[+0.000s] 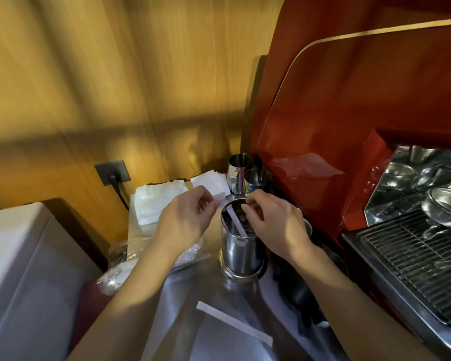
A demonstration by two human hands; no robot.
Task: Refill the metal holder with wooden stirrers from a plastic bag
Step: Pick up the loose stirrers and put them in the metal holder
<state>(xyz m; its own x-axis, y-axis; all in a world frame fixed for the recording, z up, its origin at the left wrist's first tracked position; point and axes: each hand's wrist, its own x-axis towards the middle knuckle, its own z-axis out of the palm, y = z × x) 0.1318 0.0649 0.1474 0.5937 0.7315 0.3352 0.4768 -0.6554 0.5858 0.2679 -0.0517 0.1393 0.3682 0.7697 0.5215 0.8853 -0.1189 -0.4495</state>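
A shiny metal holder [241,252] stands upright on the steel counter [193,290]. One paper-wrapped stirrer [236,220] leans inside it. My left hand [186,217] hovers just left of the rim, fingers pinched on what looks like a white wrapped stirrer tip. My right hand [271,225] is over the holder's right rim, fingers curled at the opening; whether it holds anything is unclear. Another wrapped stirrer [233,323] lies flat on the counter near me. The clear plastic bag [120,264] lies crumpled under my left forearm.
Two steel jugs [248,173] stand behind the holder by white napkin stacks [162,201]. A red espresso machine [336,126] with a wire drip tray [414,259] fills the right. A wall socket with a black plug [112,173] sits on the wooden wall; a white appliance [18,256] stands left.
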